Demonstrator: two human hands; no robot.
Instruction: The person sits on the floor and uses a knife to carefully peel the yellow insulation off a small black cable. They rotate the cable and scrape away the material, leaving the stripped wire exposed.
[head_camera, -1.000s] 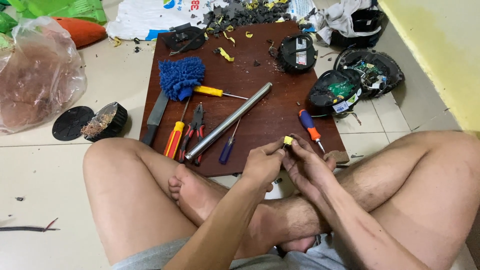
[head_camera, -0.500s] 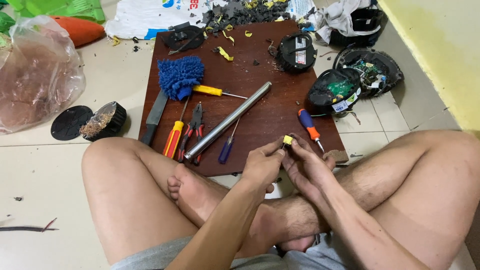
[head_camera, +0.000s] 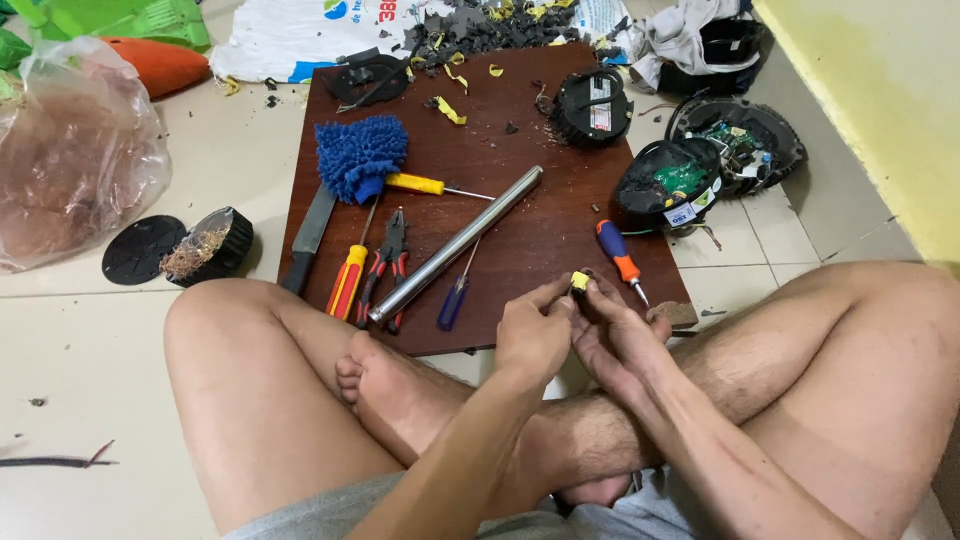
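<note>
Head view: your left hand (head_camera: 530, 340) and right hand (head_camera: 615, 330) pinch a small yellow part (head_camera: 579, 281) over the board's (head_camera: 520, 230) near edge; screwdrivers (head_camera: 620, 258) lie unused.

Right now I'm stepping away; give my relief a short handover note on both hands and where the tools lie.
Left hand: fingers pinch a small yellow part.
Right hand: fingers on the same part from the other side.
Both sit over the near edge of the brown board.
On the board: orange-and-blue screwdriver just beyond the hands, metal tube, small blue screwdriver, pliers, blue mop head.
Opened round housings lie at the board's right edge.
Done or left: cannot tell; the part is in hand, not set down.
</note>
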